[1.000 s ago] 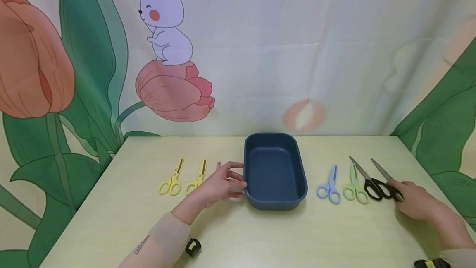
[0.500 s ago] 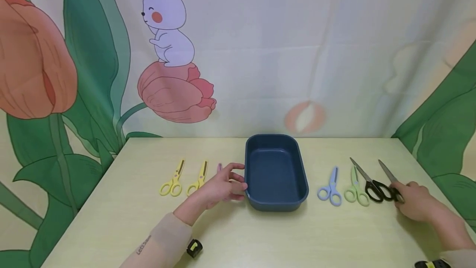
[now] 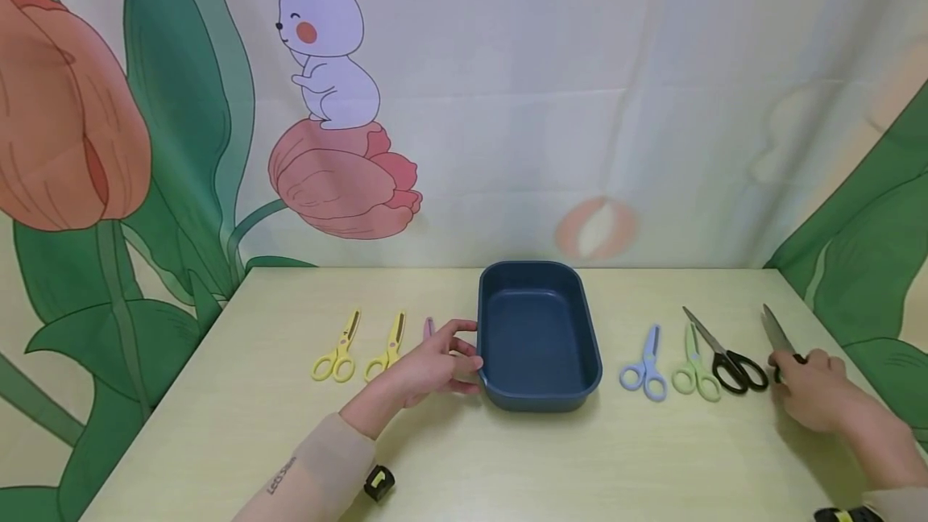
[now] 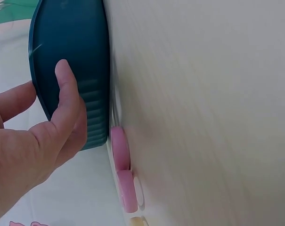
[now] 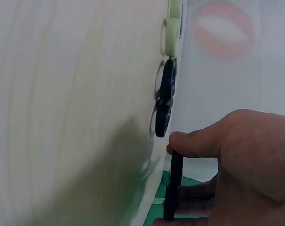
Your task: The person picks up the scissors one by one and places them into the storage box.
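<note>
A dark blue tray (image 3: 500,393) stands at the middle of the pale table. My left hand (image 3: 433,361) lies beside its left wall, fingers loosely bent and touching the tray (image 4: 93,108), over the pink scissors (image 3: 428,326) (image 4: 121,155). My right hand (image 3: 812,381) grips the handle of black scissors (image 3: 777,333) at the far right and holds them tilted up off the table; the handle (image 5: 173,188) is pinched between thumb and fingers. A second pair of black scissors (image 3: 728,357) (image 5: 165,106) lies flat just left of that hand.
Two yellow scissors (image 3: 335,353) (image 3: 384,351) lie left of the tray. Blue scissors (image 3: 644,367) and green scissors (image 3: 694,369) lie right of it. A printed cloth backdrop hangs behind the table (image 3: 217,425).
My right hand has taken hold of the rightmost black scissors and raised them off the table, shifting slightly right. My left hand has stayed by the tray.
</note>
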Available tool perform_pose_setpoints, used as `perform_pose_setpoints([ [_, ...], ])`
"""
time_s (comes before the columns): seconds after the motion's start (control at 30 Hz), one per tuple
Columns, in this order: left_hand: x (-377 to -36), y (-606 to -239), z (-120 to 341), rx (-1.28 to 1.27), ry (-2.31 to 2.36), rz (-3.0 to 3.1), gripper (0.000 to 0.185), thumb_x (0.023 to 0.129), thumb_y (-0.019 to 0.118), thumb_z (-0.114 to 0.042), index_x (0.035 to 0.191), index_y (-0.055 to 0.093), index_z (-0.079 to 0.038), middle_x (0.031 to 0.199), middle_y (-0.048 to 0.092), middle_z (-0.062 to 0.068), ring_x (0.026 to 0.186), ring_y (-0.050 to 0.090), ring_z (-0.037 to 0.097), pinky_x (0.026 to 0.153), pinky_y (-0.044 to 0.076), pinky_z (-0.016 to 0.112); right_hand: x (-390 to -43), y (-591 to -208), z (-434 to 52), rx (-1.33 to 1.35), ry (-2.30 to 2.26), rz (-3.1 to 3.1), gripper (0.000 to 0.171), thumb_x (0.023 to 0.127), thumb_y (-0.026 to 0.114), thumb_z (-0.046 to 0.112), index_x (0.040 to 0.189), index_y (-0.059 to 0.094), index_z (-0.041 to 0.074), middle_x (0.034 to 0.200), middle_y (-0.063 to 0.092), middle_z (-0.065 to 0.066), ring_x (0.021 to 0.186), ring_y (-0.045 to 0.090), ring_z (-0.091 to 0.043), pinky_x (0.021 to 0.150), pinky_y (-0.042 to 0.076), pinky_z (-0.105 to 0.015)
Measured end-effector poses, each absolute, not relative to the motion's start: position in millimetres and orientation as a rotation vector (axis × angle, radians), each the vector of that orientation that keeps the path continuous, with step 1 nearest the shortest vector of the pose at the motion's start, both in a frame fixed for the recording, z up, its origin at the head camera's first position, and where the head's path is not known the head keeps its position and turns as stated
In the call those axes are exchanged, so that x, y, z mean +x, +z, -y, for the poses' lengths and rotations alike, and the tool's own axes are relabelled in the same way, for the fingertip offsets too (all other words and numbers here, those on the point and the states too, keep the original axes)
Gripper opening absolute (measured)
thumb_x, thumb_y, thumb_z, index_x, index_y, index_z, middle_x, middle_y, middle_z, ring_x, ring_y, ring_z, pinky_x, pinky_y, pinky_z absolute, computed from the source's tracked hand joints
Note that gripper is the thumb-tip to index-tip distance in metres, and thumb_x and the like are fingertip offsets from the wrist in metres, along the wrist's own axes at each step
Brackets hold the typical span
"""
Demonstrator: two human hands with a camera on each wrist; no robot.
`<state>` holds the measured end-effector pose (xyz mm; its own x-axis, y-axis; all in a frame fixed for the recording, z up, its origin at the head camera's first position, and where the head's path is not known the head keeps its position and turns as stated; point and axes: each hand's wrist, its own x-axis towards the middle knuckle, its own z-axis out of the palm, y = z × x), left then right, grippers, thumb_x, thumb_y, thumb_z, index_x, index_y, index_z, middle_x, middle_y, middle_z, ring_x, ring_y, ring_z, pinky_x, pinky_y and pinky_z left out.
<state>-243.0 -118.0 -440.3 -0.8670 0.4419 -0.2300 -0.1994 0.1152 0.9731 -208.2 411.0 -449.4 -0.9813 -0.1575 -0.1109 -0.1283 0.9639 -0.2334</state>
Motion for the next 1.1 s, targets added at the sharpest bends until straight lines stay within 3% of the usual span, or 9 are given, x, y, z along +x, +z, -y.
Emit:
perform_pose_setpoints([
  [0.27, -242, -438, 114, 0.220, 1.833, -1.968, 0.062, 0.097, 0.062, 0.004, 0.151, 0.035, 0.004, 0.115, 0.048, 0.020, 0.085, 0.066, 0.023, 0.084, 0.058, 0.042, -204, -434, -385, -0.240, -0.395, -3.037, 0.030, 0.103, 0.052, 0.007, 0.126, 0.043, -0.010, 0.104, 0.033, -0.049, 0.100, 0.031, -0.066, 0.077, 0.039, -0.069],
  [0.57, -241, -435, 113, 0.194, 1.880, -1.964, 0.062, 0.095, 0.063, 0.007, 0.150, 0.037, 0.006, 0.119, 0.050, 0.025, 0.079, 0.068, 0.023, 0.078, 0.060, 0.036, -208, -426, -357, -0.294, -0.394, -3.127, 0.030, 0.103, 0.052, 0.007, 0.127, 0.044, -0.008, 0.104, 0.034, -0.048, 0.100, 0.033, -0.065, 0.067, 0.044, -0.065],
  [0.83, -244, -438, 113, 0.156, 1.920, -1.931, 0.064, 0.093, 0.064, 0.010, 0.151, 0.038, 0.004, 0.120, 0.049, 0.025, 0.081, 0.067, 0.023, 0.077, 0.060, 0.037, -214, -420, -325, -0.364, -0.449, -3.166, 0.033, 0.103, 0.054, 0.010, 0.128, 0.044, -0.011, 0.103, 0.037, -0.047, 0.100, 0.034, -0.063, 0.079, 0.039, -0.067],
  [1.1, -244, -440, 112, 0.149, 1.935, -1.908, 0.065, 0.092, 0.063, 0.012, 0.151, 0.036, 0.005, 0.123, 0.047, 0.028, 0.082, 0.065, 0.024, 0.080, 0.060, 0.040, -217, -415, -294, -0.323, -0.483, -3.221, 0.035, 0.103, 0.056, 0.012, 0.129, 0.046, -0.010, 0.106, 0.036, -0.048, 0.100, 0.035, -0.062, 0.074, 0.044, -0.066],
])
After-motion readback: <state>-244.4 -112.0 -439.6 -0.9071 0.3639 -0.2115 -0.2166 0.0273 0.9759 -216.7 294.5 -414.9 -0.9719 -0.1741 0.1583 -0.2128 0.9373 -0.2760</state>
